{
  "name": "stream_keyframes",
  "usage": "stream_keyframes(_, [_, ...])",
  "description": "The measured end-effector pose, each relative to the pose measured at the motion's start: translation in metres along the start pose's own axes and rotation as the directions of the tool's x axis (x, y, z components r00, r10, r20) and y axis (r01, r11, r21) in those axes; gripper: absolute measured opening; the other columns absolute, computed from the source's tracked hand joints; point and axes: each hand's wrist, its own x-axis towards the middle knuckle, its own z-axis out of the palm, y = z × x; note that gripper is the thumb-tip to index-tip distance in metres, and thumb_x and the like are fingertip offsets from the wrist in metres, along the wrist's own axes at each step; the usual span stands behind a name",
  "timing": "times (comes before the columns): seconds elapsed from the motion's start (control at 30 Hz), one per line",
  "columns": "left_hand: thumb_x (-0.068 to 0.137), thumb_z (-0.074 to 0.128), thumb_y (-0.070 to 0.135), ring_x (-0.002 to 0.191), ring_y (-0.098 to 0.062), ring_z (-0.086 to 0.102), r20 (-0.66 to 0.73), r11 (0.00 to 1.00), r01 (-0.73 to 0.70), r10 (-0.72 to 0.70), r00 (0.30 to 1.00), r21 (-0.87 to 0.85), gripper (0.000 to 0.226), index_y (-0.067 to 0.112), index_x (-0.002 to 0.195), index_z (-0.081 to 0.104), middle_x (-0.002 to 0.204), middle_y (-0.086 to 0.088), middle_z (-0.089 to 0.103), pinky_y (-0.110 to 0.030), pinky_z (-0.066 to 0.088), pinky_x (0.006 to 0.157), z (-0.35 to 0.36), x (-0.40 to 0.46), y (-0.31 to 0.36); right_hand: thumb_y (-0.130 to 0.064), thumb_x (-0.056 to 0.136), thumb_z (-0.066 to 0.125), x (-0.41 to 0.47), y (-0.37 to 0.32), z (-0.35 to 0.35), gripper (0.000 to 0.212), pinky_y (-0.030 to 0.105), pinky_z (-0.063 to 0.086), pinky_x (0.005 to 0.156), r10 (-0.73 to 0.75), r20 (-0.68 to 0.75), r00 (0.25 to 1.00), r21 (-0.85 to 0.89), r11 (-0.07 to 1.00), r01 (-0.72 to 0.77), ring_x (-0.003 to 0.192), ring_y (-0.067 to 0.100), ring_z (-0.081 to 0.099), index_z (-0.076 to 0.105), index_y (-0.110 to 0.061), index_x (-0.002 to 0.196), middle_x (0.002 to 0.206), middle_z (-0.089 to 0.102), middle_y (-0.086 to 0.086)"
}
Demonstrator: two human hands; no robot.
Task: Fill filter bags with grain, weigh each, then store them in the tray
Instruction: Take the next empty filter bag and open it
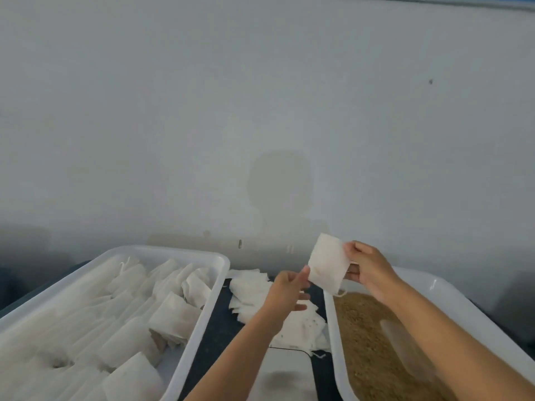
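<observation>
Hands are meeting in the air over the gap between two white trays, with one white filter bag held up between them. The right hand is gripping the bag's right edge, thumb on the near face and curled fingers behind it. The left hand is pinching the bag's lower left corner between thumb and forefinger, while its other fingers are hanging loosely below. The bag is hanging tilted, its upper corner leaning toward the wall, and a short string is dangling from its bottom edge just above the grain.

The grain is lying as a brown layer in the right tray, directly under the right forearm; a pale, blurred scoop-like shape is resting on it, too indistinct to name for certain. The left tray is holding many filled bags packed in rows, well apart from both hands. Between the trays, on the dark bench, a loose pile of flat empty bags is lying under the left wrist, and a grey-white scale platform is sitting nearer the camera, just touching the pile's near edge. A pale wall is filling the upper part of the view.
</observation>
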Motion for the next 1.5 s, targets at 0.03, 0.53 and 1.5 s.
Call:
stream_keyframes(0.03, [0.094,0.049,0.044,0.081,-0.012,0.062,0.040,0.997,-0.007,0.010,0.999,-0.075,0.036,0.011,0.105,0.056,0.101,-0.002,0.063,-0.022,0.054,0.066,0.014,0.001,0.002,-0.015,0.099,0.043,-0.006,0.001,-0.011,0.018,0.030,0.054,0.059,0.036,0.016,0.999,0.104,0.994,-0.037,0.069,0.021,0.064,0.055,-0.006,0.088,0.081,0.061,0.006])
stream_keyframes(0.53, [0.089,0.061,0.007,0.083,-0.024,0.062,0.158,0.963,0.118,-0.081,0.984,-0.244,0.011,0.001,0.098,0.058,0.096,-0.016,0.065,-0.036,0.055,0.080,0.137,0.020,-0.031,-0.011,0.097,0.045,-0.044,0.078,-0.120,0.008,0.035,0.049,0.069,0.142,-0.424,0.894,0.000,0.988,-0.157,0.078,0.022,0.058,0.053,-0.008,0.097,0.089,0.059,0.011])
stream_keyframes(1.5, [0.099,0.045,0.018,0.062,-0.012,0.056,0.263,0.989,-0.133,0.145,0.954,-0.063,0.020,0.008,0.082,0.049,0.067,0.000,0.058,-0.025,0.049,0.061,0.135,0.006,-0.036,-0.020,0.081,0.059,-0.065,0.074,-0.095,0.021,0.040,0.051,0.071,0.045,0.176,0.983,0.087,0.994,-0.061,0.067,0.025,0.057,0.047,-0.003,0.086,0.071,0.058,0.009])
